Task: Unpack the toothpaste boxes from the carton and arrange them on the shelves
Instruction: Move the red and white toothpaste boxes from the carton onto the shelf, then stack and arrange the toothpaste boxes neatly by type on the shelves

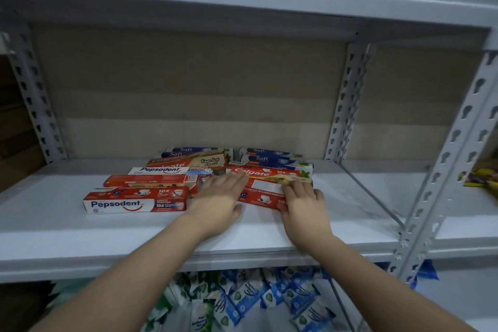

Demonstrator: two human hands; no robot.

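Both grips (pixel 262 198) flank red box (pixel 265 193) — touching.

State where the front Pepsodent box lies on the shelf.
In the head view, the front Pepsodent box lies flat near the shelf front, left of both hands.

Illumination was soft, cool and fairly dim, apparently from overhead, leaving the pale grey metal shelf board (pixel 296 226) evenly lit and without glare. The underside of the grey upper shelf (pixel 215 12) lay in shade, and faint shadows sat beneath the left hand (pixel 219 198) and right hand (pixel 303 203). Wide-angle distortion bowed the perforated grey steel upright (pixel 452 143) at the right edge. Print on the red-and-white cardboard toothpaste boxes (pixel 134 203) was legible, while the blue and green sachets (pixel 256 302) below were smeared.
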